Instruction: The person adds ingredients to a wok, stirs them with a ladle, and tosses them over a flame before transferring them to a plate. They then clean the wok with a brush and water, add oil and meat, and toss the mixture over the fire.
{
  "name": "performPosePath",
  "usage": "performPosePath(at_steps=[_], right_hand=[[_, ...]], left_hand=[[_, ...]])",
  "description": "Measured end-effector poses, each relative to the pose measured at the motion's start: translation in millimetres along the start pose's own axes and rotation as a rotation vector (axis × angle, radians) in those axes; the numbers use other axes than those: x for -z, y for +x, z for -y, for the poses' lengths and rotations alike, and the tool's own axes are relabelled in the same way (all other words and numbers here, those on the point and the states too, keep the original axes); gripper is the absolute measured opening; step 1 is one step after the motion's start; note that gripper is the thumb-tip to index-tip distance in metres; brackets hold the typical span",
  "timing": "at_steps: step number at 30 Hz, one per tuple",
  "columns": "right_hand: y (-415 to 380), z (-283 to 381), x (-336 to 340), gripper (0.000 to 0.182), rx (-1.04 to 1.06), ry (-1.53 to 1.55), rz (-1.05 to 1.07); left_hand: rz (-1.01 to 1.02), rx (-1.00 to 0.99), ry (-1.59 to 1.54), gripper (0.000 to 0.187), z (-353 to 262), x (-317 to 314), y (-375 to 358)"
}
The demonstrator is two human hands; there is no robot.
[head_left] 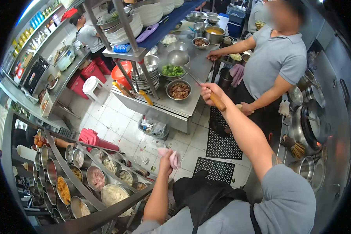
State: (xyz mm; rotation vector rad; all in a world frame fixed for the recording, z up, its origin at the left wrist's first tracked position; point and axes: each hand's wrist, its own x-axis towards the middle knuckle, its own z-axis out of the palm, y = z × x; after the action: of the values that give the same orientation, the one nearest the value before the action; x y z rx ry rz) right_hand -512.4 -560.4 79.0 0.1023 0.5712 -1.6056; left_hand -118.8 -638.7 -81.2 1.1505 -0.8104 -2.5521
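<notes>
My right hand (212, 93) is closed round the wooden handle (217, 101) of a long metal ladle. The ladle's round bowl (178, 58) is over the steel table, just above a bowl of green vegetables (172, 70). In front of that sits a steel bowl of browned meat pieces (179, 90). Lower in the view, my left hand (165, 161) grips a bunched pink cloth (174, 158) above the tiled floor.
A co-worker (279, 58) stands at the right, one hand on the steel table (201, 74). A rack of food containers (95, 177) is at lower left. Woks (310, 124) line the right. Under the table stands a lined bin (154, 128). Another person (87, 35) stands at the back left.
</notes>
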Motion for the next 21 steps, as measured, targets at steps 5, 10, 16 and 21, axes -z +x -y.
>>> performPosePath(at_steps=[5, 10, 16, 21], right_hand=[[-143, -79, -6, 0.034, 0.051, 0.197, 0.268], [-353, -232, 14, 0.051, 0.340, 0.117, 0.229], [-593, -470, -24, 0.066, 0.823, 0.137, -0.362], [-670, -609, -76, 0.065, 1.170, 0.371, -1.261]], left_hand=[[0.177, 0.075, 0.117, 0.024, -5, -41, 1], [0.492, 0.249, 0.407, 0.054, 15, -110, -30], [0.775, 0.628, 1.054, 0.069, 221, -237, -97], [1.241, 1.081, 1.023, 0.065, 463, -314, -274]])
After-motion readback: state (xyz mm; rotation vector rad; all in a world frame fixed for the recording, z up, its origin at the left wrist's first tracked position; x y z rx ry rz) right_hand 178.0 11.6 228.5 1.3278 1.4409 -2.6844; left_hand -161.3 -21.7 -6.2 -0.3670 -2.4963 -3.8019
